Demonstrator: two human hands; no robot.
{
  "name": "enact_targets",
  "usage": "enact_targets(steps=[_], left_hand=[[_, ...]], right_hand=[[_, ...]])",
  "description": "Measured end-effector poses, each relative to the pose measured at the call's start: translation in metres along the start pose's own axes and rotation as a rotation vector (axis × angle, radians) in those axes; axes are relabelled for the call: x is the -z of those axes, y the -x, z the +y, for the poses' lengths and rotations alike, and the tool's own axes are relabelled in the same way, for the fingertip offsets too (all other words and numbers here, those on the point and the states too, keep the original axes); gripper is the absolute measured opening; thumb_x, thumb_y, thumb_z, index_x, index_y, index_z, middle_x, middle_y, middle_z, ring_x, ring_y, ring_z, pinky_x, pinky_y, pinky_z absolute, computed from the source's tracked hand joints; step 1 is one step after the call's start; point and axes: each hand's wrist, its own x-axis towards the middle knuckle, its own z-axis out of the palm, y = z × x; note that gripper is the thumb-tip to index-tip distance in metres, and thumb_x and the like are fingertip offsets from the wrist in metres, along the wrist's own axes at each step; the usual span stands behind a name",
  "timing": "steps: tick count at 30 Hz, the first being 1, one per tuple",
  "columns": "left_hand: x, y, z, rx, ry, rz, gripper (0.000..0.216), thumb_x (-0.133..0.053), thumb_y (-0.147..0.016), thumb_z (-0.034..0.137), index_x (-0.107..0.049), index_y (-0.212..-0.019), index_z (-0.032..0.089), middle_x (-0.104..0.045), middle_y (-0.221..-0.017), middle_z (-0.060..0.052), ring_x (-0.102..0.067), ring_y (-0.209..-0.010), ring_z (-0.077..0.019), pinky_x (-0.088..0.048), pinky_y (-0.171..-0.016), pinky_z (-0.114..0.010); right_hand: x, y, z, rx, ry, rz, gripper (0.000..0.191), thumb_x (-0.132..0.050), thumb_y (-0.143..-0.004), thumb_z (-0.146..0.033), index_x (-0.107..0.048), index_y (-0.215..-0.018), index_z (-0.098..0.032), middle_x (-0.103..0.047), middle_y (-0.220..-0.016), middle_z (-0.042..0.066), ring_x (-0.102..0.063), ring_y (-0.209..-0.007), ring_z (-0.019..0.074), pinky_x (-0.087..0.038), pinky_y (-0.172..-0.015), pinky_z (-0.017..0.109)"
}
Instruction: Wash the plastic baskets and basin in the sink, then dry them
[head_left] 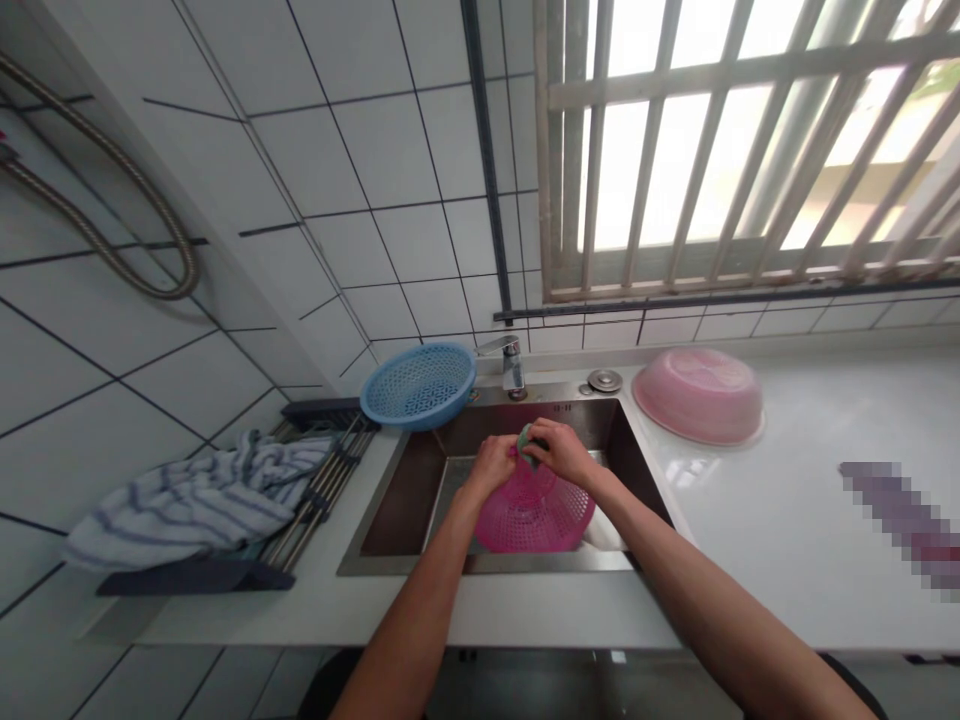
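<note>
In the sink [397, 562] a bright pink plastic colander [534, 518] is tilted up, its perforated side facing me. My left hand [495, 462] is closed on the colander's far rim. Just to its right, my right hand [561, 450] grips a green scouring sponge [527, 442], which is pressed at the rim beside my left fingers. Both forearms reach over the sink's front edge and cover part of the basin. Behind my hands stands a chrome faucet [513, 365].
A blue basket [420, 385] rests on the sink's back left corner. At left, a striped towel [202, 505] lies over a rack [319, 500]. An upturned pink basin [701, 395] sits on the right counter [780, 560], and a metal drain strainer [604, 380] lies behind the sink.
</note>
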Motion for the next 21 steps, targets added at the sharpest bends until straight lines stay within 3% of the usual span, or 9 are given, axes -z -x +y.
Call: enact_targets(steps=[4,8,14,21], left_hand=[[0.008,0.002,0.0,0.068,0.009,0.052,0.045,-0.058,-0.072,0.009,-0.085,-0.1,0.033,-0.082,-0.103,-0.006,-0.073,-0.108,-0.0303,-0.047,-0.103,-0.038],[0.017,0.004,0.0,0.03,-0.051,0.097,0.054,-0.057,-0.073,0.007,-0.083,-0.11,0.035,-0.081,-0.112,-0.002,-0.073,-0.111,-0.0274,-0.049,-0.104,-0.036],[0.01,0.004,0.008,0.01,-0.227,0.0,0.038,-0.058,-0.082,0.011,-0.084,-0.103,0.028,-0.082,-0.105,-0.007,-0.076,-0.101,-0.0251,-0.052,-0.095,-0.031],[0.028,0.003,-0.007,-0.123,-0.075,0.192,0.054,-0.052,-0.073,-0.001,-0.08,-0.111,0.027,-0.079,-0.116,-0.001,-0.071,-0.113,-0.0193,-0.051,-0.104,-0.032]], right_hand=[[0.0,-0.001,0.001,-0.012,0.004,0.011,0.006,-0.069,-0.09,-0.023,-0.073,-0.086,-0.021,-0.065,-0.09,0.004,-0.061,-0.085,0.0188,-0.043,-0.079,0.029],[0.005,0.001,0.009,-0.078,-0.006,0.073,0.009,-0.068,-0.09,-0.023,-0.071,-0.082,-0.02,-0.064,-0.085,0.002,-0.06,-0.077,0.0177,-0.043,-0.073,0.028],[0.0,0.001,0.0,0.058,0.039,-0.003,0.004,-0.071,-0.089,-0.02,-0.073,-0.087,-0.021,-0.068,-0.09,0.003,-0.063,-0.085,0.0179,-0.045,-0.079,0.028],[0.012,0.001,0.016,-0.103,-0.043,0.197,0.01,-0.07,-0.088,-0.029,-0.073,-0.085,-0.02,-0.073,-0.085,0.002,-0.066,-0.08,0.019,-0.049,-0.076,0.028]])
